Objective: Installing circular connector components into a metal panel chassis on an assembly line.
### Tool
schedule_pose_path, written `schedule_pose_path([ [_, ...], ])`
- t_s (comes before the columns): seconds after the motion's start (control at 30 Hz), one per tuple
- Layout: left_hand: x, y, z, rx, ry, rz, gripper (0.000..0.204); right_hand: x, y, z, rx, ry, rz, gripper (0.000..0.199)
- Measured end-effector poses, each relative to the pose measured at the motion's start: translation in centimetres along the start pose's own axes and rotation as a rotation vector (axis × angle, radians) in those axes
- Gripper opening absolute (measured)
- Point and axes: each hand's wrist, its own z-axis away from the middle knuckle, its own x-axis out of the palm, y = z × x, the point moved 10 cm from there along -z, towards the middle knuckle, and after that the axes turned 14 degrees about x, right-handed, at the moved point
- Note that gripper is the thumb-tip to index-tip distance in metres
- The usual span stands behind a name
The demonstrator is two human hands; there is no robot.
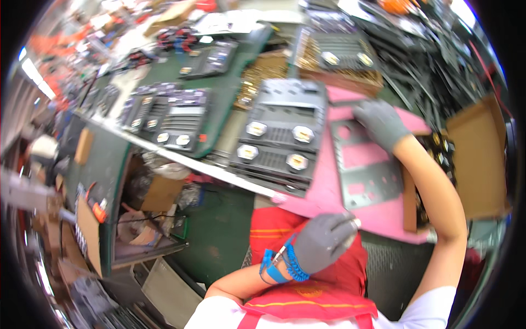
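Note:
A flat grey metal plate (pixel 372 189) with round and square cut-outs lies on a pink mat (pixel 323 192). My right hand (pixel 381 125), in a grey glove, closes on the plate's far end; its fingertips are blurred. My left hand (pixel 324 242), also gloved in grey, hovers over my red apron (pixel 307 293) near the mat's front edge. Its fingers are curled together, with a small whitish spot at their tips that I cannot make out. A blue coiled wrist strap (pixel 294 263) circles that wrist. Left of the plate stands a stack of black panels (pixel 279 142) with several brass-and-white hexagonal fittings.
More black panels (pixel 183 123) sit on the green bench at left. A box of brass parts (pixel 262 77) stands behind the stack. At right is an open cardboard box (pixel 476 159) beside small dark parts. Long black strips (pixel 422 66) pile up at the far right.

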Motion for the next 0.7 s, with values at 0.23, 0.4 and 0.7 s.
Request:
schedule_pose_path([
  [0.23, -1.7, -1.1, 3.2, -0.287, 0.044, 0.722, 0.020, -17.4, -6.2, 5.3, -0.265, 0.498, -0.028, 0.024],
  [0.4, -0.5, 0.0, 3.2, -0.408, -0.164, 1.079, 0.059, -18.9, -9.6, 12.2, -0.542, 0.717, 0.141, 0.017],
  [0.7, 12.6, 2.2, 7.7, -0.665, 0.407, 3.103, 0.038, -11.7, -14.7, 18.2, -0.934, 0.270, -0.241, 0.028],
])
